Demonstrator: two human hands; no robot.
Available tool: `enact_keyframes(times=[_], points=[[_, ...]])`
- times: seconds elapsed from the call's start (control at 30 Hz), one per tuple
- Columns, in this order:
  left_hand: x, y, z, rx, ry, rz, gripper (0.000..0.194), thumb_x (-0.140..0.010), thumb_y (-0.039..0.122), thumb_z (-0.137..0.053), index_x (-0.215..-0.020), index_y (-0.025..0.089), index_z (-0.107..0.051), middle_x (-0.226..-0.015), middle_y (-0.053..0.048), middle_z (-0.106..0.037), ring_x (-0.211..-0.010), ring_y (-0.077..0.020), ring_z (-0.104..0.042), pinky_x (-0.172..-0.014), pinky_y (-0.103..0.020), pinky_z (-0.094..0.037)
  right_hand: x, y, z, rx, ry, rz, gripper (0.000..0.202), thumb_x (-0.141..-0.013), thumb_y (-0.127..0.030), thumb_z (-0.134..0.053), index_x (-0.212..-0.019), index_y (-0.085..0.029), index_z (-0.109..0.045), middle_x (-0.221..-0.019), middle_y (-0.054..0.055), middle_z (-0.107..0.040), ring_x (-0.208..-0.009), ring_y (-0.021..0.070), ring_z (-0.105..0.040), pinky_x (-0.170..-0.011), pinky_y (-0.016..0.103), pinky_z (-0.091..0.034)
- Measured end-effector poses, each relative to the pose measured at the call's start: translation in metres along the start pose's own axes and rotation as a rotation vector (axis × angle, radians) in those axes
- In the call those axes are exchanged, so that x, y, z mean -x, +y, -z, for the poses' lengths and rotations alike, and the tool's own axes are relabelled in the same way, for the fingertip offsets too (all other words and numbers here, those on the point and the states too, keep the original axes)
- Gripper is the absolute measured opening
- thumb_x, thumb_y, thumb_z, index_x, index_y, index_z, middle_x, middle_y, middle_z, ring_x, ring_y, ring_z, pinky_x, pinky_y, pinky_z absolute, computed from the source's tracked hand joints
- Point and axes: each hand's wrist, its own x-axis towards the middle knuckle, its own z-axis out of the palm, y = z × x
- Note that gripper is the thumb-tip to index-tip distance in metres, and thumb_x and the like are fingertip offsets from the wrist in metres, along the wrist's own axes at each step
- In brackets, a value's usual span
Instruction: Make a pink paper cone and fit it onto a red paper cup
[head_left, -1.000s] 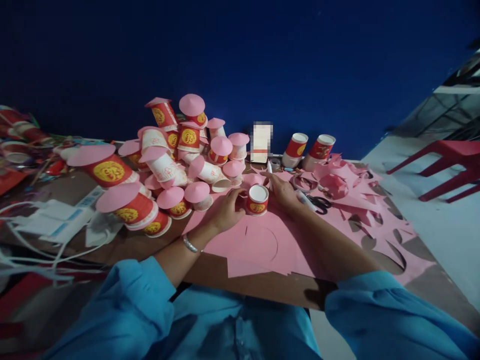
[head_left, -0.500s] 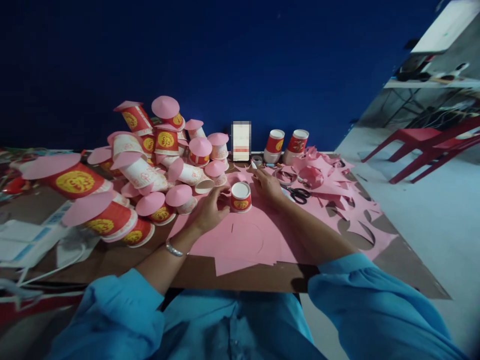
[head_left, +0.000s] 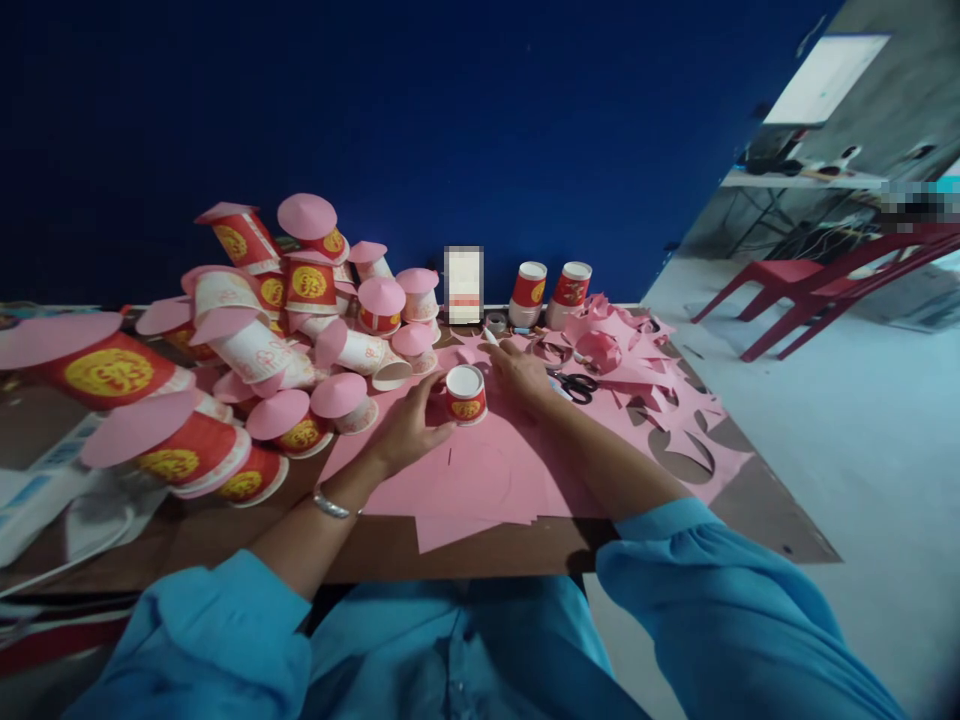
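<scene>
Mid-frame: left hand [head_left: 411, 425], half-open, flanks upturned cup [head_left: 466, 405], likely to steady it; right hand [head_left: 522, 378], by white tube [head_left: 491, 338], grip unclear.

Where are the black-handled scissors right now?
In the head view, the scissors lie right of centre, just to the right of the right hand, beside the pink paper scraps.
</scene>
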Motion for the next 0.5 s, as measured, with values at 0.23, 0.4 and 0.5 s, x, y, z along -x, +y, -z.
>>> enact_keyframes(times=[0.23, 0.4, 0.5], points=[[-0.002, 0.009, -0.002, -0.024, 0.024, 0.003, 0.071, -0.081, 0.034, -0.081, -0.144, 0.025, -0.049, -0.148, -0.013, -0.062, -0.136, -0.0315, -0.061, -0.115, -0.052, -0.05, 0.001, -0.003, 0.006, 0.081, -0.014, -0.06, 0.047, -0.108, -0.037, -0.035, -0.148, -0.023, -0.053, -0.137, 0.017, -0.067, -0.107, 0.031, -0.073, -0.083, 0.037, -0.053], [-0.002, 0.018, 0.002, -0.114, 0.022, -0.003, 0.058, -0.081, 0.036, -0.082, -0.132, 0.024, -0.058, -0.135, -0.011, -0.067, -0.126, -0.0324, -0.064, -0.11, -0.054, -0.051, 0.0, -0.001, 0.011, 0.166, -0.069, -0.096, 0.041, -0.108, -0.033, -0.038, -0.137, -0.015, -0.059, -0.111, 0.021, -0.077, -0.104, 0.0333, -0.076, -0.086, 0.04, -0.054], [-0.001, 0.02, 0.004, -0.138, 0.033, -0.009, 0.054, -0.081, 0.038, -0.082, -0.127, 0.023, -0.06, -0.128, -0.01, -0.067, -0.123, -0.0313, -0.064, -0.108, -0.051, -0.052, -0.002, 0.001, 0.011, 0.187, -0.074, -0.089, 0.037, -0.106, -0.026, -0.038, -0.129, -0.012, -0.063, -0.106, 0.023, -0.078, -0.103, 0.0354, -0.076, -0.085, 0.043, -0.054]])
